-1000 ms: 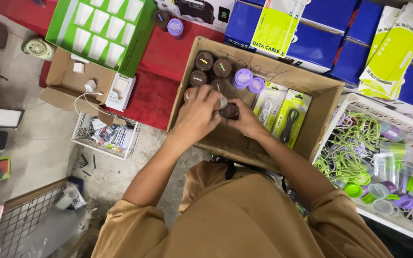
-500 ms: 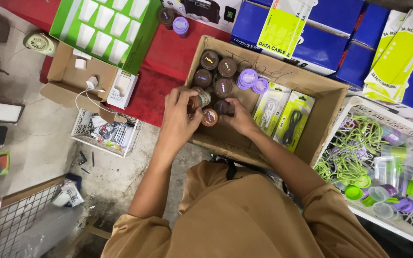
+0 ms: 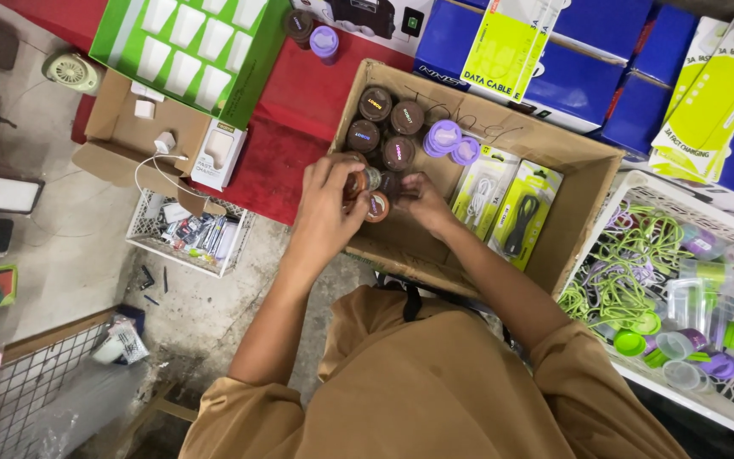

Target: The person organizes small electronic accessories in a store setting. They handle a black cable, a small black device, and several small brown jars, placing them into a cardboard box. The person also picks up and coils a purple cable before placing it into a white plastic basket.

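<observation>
- Cardboard box: open, landmark for everything below.
- White basket of green cables: just right of box.
- Left hand: over box's near-left corner, closed on small brown jar.
- Right hand: inside box, fingers pinching orange-rimmed jar.

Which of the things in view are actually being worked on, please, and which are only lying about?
In hand:
left hand
right hand
small round jars
cardboard box

Lying about:
white basket of green cables
green tray
packaged cables
purple-lidded jars
</observation>
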